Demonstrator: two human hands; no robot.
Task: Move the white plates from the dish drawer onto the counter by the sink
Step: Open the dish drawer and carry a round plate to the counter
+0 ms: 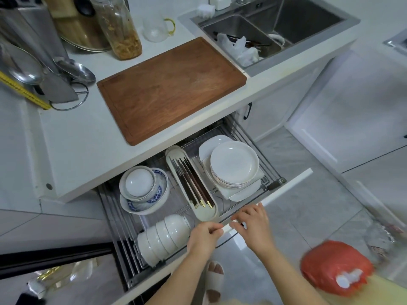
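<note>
Both hands, left hand (206, 235) and right hand (253, 221), grip the drawer front (286, 190) lower centre; jerking risks toppling stacked white plates (234, 164).

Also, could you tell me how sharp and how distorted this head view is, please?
Head view: wide-angle bend curves the counter edge; the white plates and cutting board are fairly sharp; the red bag at lower right is smeared; lighting is soft, with no harsh glare.

You had a wooden cutting board (169, 89) flat beside a glass jar (120, 29), stacked bowls (163, 236) on their sides, and a red bag (334, 267) on the floor.
</note>
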